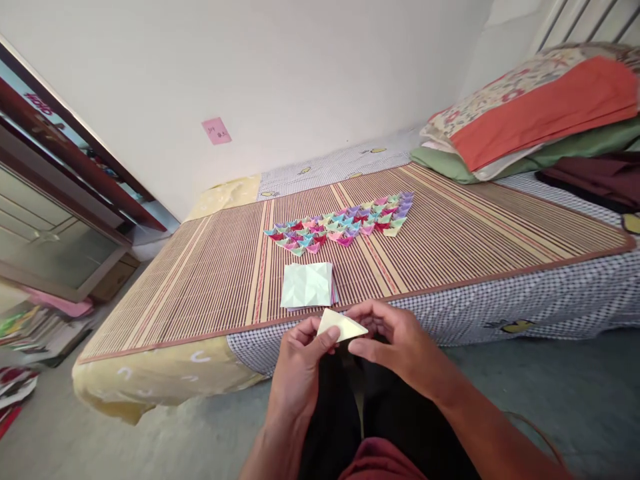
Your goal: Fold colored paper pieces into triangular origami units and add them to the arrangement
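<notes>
Bed (550, 293): low, checked sheet, fills the middle of the view; the person sits at its near edge.

Striped mat (210, 280): laid over the bed, reaching almost to the near edge.

Pillows and folded covers (530, 113): stacked at the bed's far right corner.

Folded paper pieces (345, 223): many small coloured shapes set in close rows, a rough triangle near the mat's middle, well apart from the hands.

Stack of paper squares (307, 285): pale green sheet on top, creased, lying by the mat's near edge, just beyond the hands.

Left hand (300, 367): thumb and fingertips pinching the left side of the triangle.

Right hand (397, 343): fingers pinching the right side of the same piece.

Pale yellow paper triangle (341, 325): held between both hands, in the air just in front of the bed's near edge, touching neither mat nor stack.

Hazards, as judged: with no surface under the paper, uneven finger pressure could set a crooked crease; a loosened pinch could drop it to the floor; a forward reach could scatter the rows.
</notes>
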The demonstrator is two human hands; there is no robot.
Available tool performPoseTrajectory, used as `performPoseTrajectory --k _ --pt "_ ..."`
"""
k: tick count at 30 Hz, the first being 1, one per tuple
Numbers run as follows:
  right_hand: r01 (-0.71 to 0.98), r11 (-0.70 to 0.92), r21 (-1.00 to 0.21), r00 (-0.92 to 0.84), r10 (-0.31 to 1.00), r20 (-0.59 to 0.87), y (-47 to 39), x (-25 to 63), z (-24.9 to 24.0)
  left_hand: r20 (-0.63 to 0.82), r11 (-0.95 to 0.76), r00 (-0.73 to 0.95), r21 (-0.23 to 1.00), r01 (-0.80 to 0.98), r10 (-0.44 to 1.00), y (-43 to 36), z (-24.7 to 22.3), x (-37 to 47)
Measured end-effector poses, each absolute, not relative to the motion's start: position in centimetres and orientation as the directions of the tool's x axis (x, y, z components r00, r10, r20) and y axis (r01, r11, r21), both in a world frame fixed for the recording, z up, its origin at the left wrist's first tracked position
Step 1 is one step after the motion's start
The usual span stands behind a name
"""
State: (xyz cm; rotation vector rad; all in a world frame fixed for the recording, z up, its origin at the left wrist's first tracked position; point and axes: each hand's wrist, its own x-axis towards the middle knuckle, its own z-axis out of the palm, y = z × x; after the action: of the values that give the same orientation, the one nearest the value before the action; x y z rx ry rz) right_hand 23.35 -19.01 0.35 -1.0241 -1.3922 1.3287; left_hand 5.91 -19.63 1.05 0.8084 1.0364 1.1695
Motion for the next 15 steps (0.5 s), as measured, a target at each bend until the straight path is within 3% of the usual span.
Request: performPoseTrajectory --k 15 --pt "-0.073 0.136 -0.988 -0.228 0.962 0.149 -20.0 22.3 0.4 -0.155 0.208 0.155 0.873 -0.44 0.976 -19.7 1.4 6.1"
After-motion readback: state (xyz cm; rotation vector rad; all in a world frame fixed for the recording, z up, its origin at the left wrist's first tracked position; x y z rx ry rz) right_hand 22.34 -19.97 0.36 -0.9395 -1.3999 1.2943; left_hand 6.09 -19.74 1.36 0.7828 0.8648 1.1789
